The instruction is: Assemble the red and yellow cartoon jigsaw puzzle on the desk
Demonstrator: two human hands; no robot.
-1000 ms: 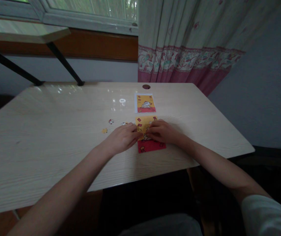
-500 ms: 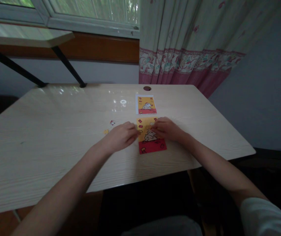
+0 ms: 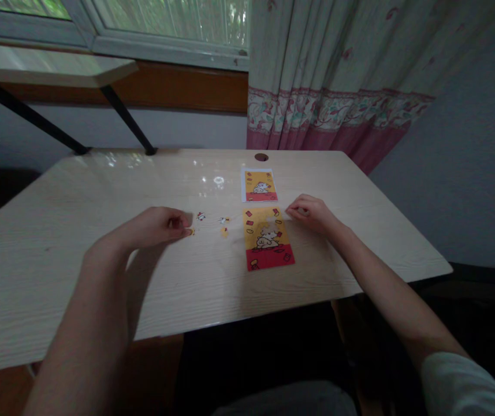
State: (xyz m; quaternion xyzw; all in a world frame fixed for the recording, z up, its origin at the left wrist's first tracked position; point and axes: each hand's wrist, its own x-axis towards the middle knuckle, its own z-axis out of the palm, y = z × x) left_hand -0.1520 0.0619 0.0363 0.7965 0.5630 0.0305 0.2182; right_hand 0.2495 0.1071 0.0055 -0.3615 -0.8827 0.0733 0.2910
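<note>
On the desk in front of me lies a yellow and red picture card (image 3: 267, 257) with a cartoon animal and a paler patch near its middle. My left hand (image 3: 154, 224) is to the left of it, thumb and finger pinched on a small yellow printed piece (image 3: 192, 231) at the table surface. More small loose pieces lie between that hand and the card, among them a white one (image 3: 201, 216) and a yellow one (image 3: 224, 232). My right hand (image 3: 312, 214) rests beside the card's upper right corner, fingers curled together, with nothing visible in them.
Behind the card is a smaller matching picture (image 3: 261, 186) with a white margin. A round cable hole (image 3: 261, 157) sits near the back edge of the desk (image 3: 338, 173). A raised shelf (image 3: 56, 69) on black legs stands at the back left. A curtain (image 3: 316, 110) hangs behind.
My left hand has moved left from the card to the loose pieces, uncovering several of them. My right hand has drawn off the card to its right side.
</note>
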